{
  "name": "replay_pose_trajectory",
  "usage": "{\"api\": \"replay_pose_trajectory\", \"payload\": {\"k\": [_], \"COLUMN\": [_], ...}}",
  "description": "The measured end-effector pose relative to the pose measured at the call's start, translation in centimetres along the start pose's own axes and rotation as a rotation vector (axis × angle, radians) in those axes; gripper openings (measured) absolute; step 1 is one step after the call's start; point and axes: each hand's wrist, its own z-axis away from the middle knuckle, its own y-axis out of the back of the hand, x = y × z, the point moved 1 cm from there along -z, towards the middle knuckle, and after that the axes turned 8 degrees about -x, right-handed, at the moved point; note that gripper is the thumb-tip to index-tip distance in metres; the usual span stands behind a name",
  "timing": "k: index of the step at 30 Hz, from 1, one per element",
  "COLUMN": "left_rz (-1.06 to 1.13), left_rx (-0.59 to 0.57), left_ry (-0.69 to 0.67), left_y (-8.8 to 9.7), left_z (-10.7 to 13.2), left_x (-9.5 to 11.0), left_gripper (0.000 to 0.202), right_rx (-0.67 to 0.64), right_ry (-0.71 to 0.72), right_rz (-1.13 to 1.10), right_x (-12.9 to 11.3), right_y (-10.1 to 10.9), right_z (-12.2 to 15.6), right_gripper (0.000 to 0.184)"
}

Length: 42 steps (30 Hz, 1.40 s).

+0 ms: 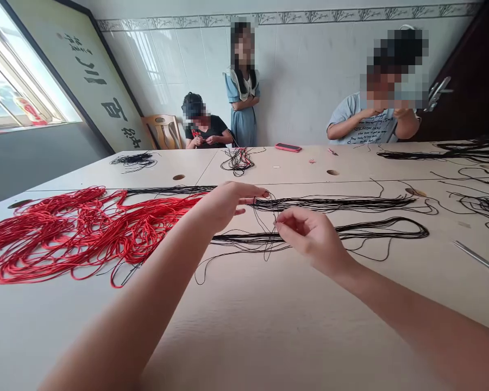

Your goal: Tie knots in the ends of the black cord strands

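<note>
Over the middle of the table, my left hand [225, 205] reaches forward with its fingers stretched and slightly apart. A thin black cord [265, 259] loops at its fingertips and hangs down in loose turns. Facing it, my right hand [309, 232] is closed in a pinch on the same cord, with thumb and forefinger together. Beneath and beyond the hands lie two long bundles of black cord, the far bundle [350, 203] and the near bundle [385, 228]. Left of my left forearm spreads a large heap of red cord [134, 220].
Scissors [478, 258] lie at the right edge. More black cord [487, 206] is at the right, with a small black pile [134, 159] and a red-and-black tangle [238, 160] farther back. A phone [288, 147] lies at the far edge. Beyond the table are three people, two of them handling something.
</note>
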Motion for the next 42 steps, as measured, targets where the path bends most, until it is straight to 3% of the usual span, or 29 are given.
{"api": "replay_pose_trajectory", "payload": {"k": [9,19,24,31,37,42], "left_rz": [0.148,0.053,-0.134,-0.225,-0.362,-0.394], "left_rx": [-0.149,-0.14,-0.092,0.037,0.134,0.131], "left_ry": [0.041,0.001,-0.069,-0.133,-0.159,-0.164], "left_y": [-1.7,-2.1,-2.2,-2.8,-3.3,-3.4], "left_z": [0.6,0.5,0.4,0.1,0.2,0.1], "left_x": [0.5,0.0,-0.4,-1.0,-0.8,-1.0], "left_gripper": [0.014,0.016,0.02,0.023,0.024,0.025], "right_rx": [0.057,0.065,0.038,0.005,-0.022,0.013], "right_ry": [-0.08,-0.057,-0.059,-0.156,-0.144,-0.165], "right_rz": [-0.106,-0.197,-0.427,-0.633,-0.658,-0.545], "right_x": [0.4,0.0,0.0,0.4,0.3,0.5], "right_y": [0.6,0.9,0.8,1.1,1.2,1.2], "right_z": [-0.1,-0.1,-0.5,-0.9,-0.9,-1.1], "right_gripper": [0.016,0.019,0.022,0.017,0.026,0.03]}}
